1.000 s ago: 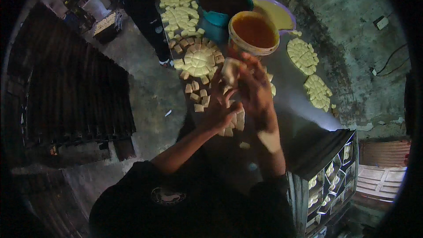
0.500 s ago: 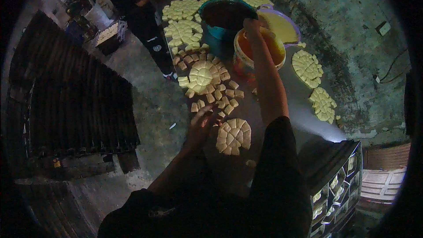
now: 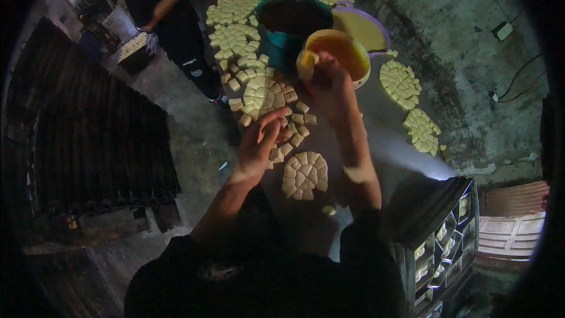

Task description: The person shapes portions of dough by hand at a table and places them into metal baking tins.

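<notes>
My right hand (image 3: 329,70) is raised at the near rim of a white bucket of orange-brown liquid (image 3: 340,46), its fingers closed on a small yellowish thing too unclear to name. My left hand (image 3: 265,132) is over small dough pieces (image 3: 292,128), fingers apart and partly curved; whether one touches a piece is unclear. Beyond it lie pale and brownish cut dough pieces in a rounded cluster (image 3: 255,94). A separate rounded group of cut dough (image 3: 304,175) lies nearer me, between my forearms.
Behind the bucket stand a teal tub (image 3: 288,15) and a purple-rimmed basin (image 3: 362,26). More cut dough rounds (image 3: 399,84) cover the metal table (image 3: 382,123). Another person (image 3: 176,23) stands at its left. A rack (image 3: 447,247) is front right, dark stacked trays (image 3: 88,129) left.
My two hands, together a second ago, separated. My right hand went forward into the bucket area and has pulled slightly back. My left hand rose forward. The other person's arm moved.
</notes>
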Tool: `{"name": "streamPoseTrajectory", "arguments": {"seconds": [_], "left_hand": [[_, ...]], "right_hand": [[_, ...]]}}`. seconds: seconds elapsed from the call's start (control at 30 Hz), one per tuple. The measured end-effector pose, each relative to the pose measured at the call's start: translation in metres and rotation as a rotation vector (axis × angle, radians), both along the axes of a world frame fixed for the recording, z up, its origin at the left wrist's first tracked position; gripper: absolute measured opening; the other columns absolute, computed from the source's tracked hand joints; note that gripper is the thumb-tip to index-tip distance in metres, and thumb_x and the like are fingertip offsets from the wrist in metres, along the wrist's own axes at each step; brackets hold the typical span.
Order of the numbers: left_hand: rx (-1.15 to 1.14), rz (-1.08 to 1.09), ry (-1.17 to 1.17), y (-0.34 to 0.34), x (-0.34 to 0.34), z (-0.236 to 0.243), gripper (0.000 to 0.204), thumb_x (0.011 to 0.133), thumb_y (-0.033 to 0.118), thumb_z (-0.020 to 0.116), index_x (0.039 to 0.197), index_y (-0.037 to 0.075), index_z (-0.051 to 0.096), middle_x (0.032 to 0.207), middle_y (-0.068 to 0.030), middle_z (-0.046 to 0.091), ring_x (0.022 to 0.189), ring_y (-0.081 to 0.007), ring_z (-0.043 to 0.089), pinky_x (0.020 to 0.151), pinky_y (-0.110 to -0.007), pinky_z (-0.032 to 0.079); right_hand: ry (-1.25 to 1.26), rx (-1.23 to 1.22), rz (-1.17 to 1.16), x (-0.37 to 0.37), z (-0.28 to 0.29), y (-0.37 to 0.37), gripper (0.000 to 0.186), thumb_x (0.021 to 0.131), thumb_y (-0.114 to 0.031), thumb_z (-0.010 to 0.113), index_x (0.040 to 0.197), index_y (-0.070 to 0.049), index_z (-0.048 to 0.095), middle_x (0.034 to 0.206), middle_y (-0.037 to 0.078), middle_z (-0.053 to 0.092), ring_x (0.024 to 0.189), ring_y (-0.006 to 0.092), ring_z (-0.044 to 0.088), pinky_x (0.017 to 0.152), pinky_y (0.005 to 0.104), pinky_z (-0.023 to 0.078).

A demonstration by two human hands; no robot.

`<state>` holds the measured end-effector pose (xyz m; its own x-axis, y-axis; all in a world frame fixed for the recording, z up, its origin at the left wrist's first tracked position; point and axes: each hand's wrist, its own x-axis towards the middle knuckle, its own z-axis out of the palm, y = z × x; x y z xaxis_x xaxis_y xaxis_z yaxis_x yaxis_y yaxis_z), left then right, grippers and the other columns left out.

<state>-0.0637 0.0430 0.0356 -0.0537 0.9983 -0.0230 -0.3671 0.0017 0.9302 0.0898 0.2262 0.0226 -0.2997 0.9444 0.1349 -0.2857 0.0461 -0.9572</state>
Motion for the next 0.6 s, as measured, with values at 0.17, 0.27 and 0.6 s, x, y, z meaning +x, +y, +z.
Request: {"name": "streamPoseTrajectory", "arguments": {"seconds": [0.17, 0.27, 0.6], "left_hand": [[0.458, -0.031, 0.601, -0.022, 0.005, 0.005, 0.046, 0.108, 0.035, 0.044, 0.139, 0.001, 0.052, 0.129, -0.0095, 0.059, 0.118, -0.02, 0.058, 0.103, -0.038, 0.047], [-0.041, -0.229, -0.392, -0.043, 0.03, 0.025, 0.044, 0.106, 0.033, 0.05, 0.134, 0.0, 0.054, 0.135, -0.0094, 0.056, 0.122, -0.0221, 0.057, 0.106, -0.039, 0.046], [-0.214, -0.503, -0.668, -0.08, 0.078, 0.038, 0.039, 0.102, 0.037, 0.056, 0.126, 0.006, 0.059, 0.122, -0.0045, 0.063, 0.113, -0.0168, 0.059, 0.1, -0.036, 0.046]], "right_hand": [[0.434, -0.106, -0.002, 0.006, 0.068, -0.156, 0.045, 0.102, -0.004, 0.053, 0.142, -0.01, 0.034, 0.113, 0.01, 0.064, 0.104, 0.0176, 0.063, 0.088, 0.0315, 0.053], [0.41, 0.033, -0.032, 0.033, 0.061, -0.183, 0.052, 0.102, -0.006, 0.052, 0.147, -0.01, 0.026, 0.123, 0.016, 0.061, 0.108, 0.0227, 0.064, 0.092, 0.0358, 0.054], [0.414, -0.012, 0.017, 0.117, 0.035, -0.256, 0.027, 0.104, -0.018, 0.055, 0.125, -0.002, 0.049, 0.108, 0.008, 0.067, 0.092, 0.0134, 0.066, 0.075, 0.0238, 0.054]]}}
